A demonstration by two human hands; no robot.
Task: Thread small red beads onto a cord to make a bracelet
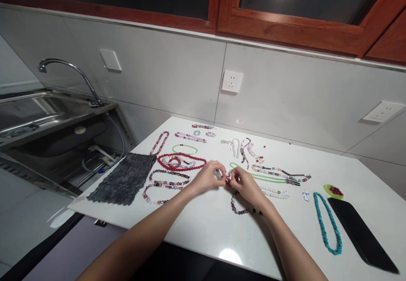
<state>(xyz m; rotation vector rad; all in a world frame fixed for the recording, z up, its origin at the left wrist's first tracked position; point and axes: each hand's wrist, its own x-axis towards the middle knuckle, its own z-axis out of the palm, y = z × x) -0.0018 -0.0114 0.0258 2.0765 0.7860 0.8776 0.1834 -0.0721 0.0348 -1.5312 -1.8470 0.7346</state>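
My left hand and my right hand meet above the white counter, fingertips pinching a small strand with a red bead. Its exact form is partly hidden by my fingers. Below my right hand lies a dark purple bead strand. A green bead strand runs just right of my fingers. Left of my left hand lie a red bead necklace and a multicoloured bead strand. Several other bead strands are spread across the far counter.
A grey textured cloth lies at the counter's left, beyond which stand a steel sink and curved faucet. At right lie a turquoise necklace and black phone. Wall sockets sit behind.
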